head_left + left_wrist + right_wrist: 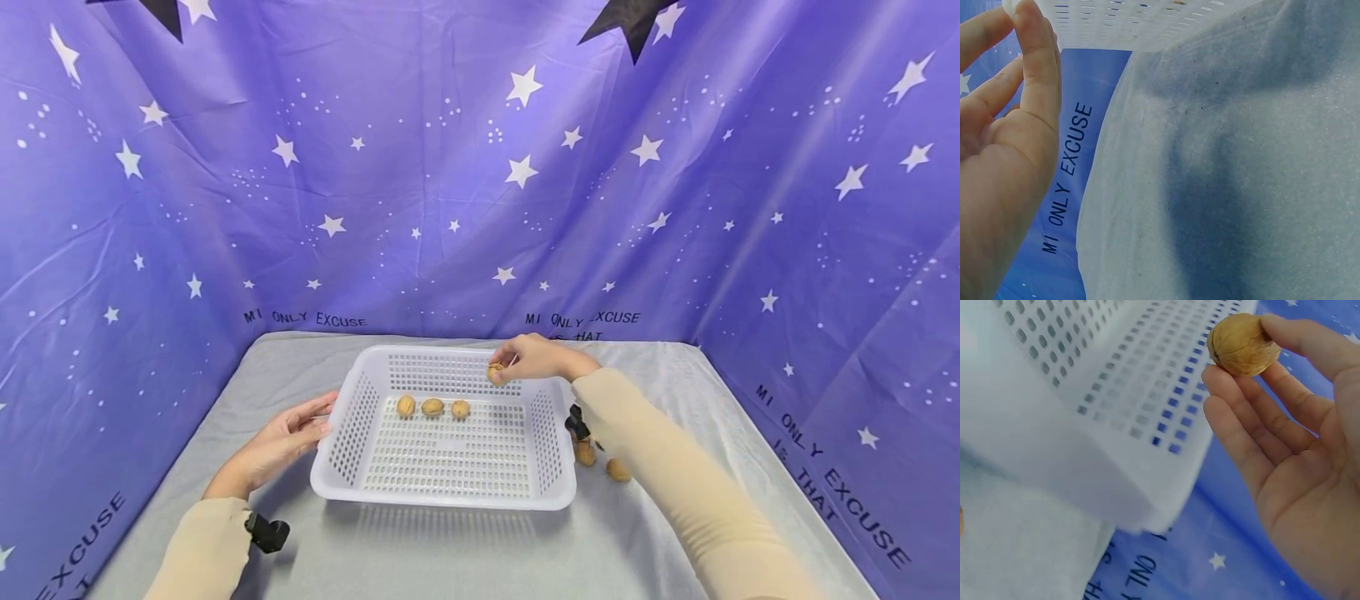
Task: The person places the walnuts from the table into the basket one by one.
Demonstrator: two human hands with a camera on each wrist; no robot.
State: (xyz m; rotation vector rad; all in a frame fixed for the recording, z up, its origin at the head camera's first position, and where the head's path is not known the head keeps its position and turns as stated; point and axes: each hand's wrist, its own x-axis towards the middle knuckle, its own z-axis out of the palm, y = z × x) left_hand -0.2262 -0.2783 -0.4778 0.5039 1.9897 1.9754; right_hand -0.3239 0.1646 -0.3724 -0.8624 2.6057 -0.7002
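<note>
One hand, the left hand [277, 442], touches the white basket [442, 502]; I cannot tell if it grips. Three nuts [432, 407] lie inside. The right hand [538, 357] pinches a walnut [495, 373] near the basket's far wall; it's likely light, hard and bumpy, best held round its middle. Other nuts [618, 470] lie on the cloth [420, 562]

There's the left hand [1016, 150] filling nine o'clock, thumb stretched up toward eleven, right at the edge of the white perforated plastic basket [1097, 37] spanning twelve! Blue fabric [1091, 81] below it, "MI ONLY EXCUSE" lettering [1075, 140] climbing from eight to ten. Grey cloth [1297, 187] owns three, a dark shadow [1210, 225] around five!
</note>
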